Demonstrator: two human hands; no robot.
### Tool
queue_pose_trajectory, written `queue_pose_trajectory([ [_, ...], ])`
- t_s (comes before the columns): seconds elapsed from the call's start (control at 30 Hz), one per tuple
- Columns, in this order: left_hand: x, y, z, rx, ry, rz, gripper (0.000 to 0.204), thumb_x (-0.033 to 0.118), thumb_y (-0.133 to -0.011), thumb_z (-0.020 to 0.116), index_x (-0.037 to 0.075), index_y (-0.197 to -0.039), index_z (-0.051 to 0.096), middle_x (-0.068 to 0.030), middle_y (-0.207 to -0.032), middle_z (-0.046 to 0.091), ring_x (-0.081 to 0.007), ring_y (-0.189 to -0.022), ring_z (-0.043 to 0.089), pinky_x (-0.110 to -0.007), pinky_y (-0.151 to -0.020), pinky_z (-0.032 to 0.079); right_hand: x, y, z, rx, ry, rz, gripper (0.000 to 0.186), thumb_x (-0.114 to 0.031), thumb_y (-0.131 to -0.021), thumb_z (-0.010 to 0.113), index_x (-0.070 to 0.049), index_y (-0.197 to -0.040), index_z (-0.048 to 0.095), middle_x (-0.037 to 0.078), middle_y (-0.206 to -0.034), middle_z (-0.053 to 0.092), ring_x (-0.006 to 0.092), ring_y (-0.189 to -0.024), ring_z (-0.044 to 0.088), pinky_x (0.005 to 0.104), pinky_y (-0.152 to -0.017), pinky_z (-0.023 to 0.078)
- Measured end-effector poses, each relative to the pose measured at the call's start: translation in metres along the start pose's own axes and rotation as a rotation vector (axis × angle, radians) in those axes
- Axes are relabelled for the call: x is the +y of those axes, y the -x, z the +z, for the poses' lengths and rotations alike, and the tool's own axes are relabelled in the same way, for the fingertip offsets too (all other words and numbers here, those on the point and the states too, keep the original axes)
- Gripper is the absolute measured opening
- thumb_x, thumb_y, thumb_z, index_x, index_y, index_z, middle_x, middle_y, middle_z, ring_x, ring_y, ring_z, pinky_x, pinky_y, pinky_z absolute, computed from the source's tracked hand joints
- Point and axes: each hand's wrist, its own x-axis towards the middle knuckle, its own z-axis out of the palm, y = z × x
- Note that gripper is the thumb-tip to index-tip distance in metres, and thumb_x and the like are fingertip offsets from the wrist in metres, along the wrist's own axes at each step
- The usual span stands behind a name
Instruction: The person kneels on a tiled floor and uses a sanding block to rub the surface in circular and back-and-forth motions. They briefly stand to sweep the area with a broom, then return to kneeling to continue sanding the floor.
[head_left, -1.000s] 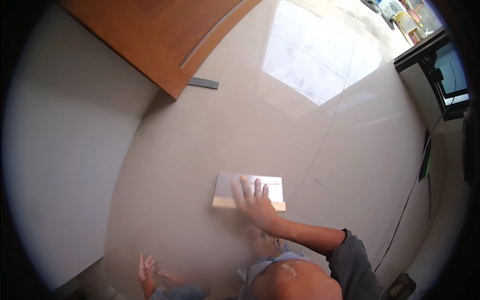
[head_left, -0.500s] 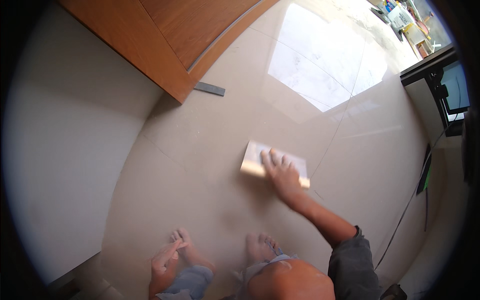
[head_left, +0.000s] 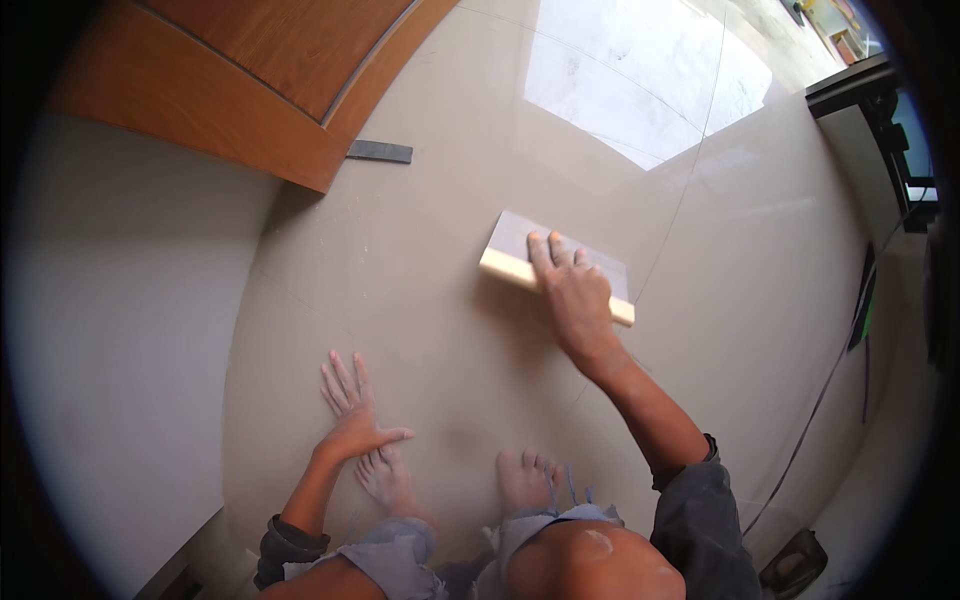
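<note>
A wide putty knife [head_left: 510, 266] with a thin grey blade and a long, pale handle strip is held in my right hand [head_left: 582, 305]. The fingers lie over the blade, and the thumb side is hidden under the hand. It is tilted over the glossy beige tile floor [head_left: 430, 330]; whether its edge touches cannot be made out. My left hand [head_left: 350, 415] is open with fingers spread, low beside my left foot [head_left: 388, 482], its fingertips seemingly on the floor. Nothing is in it.
An orange-brown wooden door [head_left: 230, 105] stands at the upper left, with a flat dark grey strip [head_left: 382, 152] by its corner. A white wall [head_left: 120, 340] runs along the left. A thin cable [head_left: 815, 415] trails at the right, below a black frame [head_left: 850, 88].
My right hand has moved the putty knife farther away across the floor. My left hand has come forward from near my knee and spread its fingers. The view has shifted.
</note>
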Motion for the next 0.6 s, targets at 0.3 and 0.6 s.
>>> queue_pose_trajectory([
  [0.3, 0.0, -0.017, 0.003, -0.05, 0.044, -0.026, 0.185, 0.066, -0.059, 0.101, -0.002, -0.162, -0.037, -0.046, -0.159, -0.044, -0.066, -0.149, -0.039, -0.077, -0.121, -0.013, -0.038, -0.005, -0.009, 0.009, -0.028, -0.042, 0.077, 0.002, -0.086, 0.072, -0.007, -0.159, 0.051, 0.029, -0.157, 0.055, 0.0536, -0.129, 0.065, 0.0538, -0.096, 0.06],
  [0.6, 0.006, 0.003, -0.004, -0.012, 0.038, -0.065, 0.181, 0.062, -0.06, 0.102, 0.002, -0.167, -0.031, -0.0442, -0.16, -0.045, -0.0652, -0.149, -0.04, -0.079, -0.119, -0.014, -0.061, 0.156, -0.032, -0.169, -0.253, 0.083, 0.069, -0.012, -0.095, 0.067, -0.007, -0.162, 0.049, 0.031, -0.16, 0.05, 0.0598, -0.128, 0.064, 0.0675, -0.103, 0.055],
])
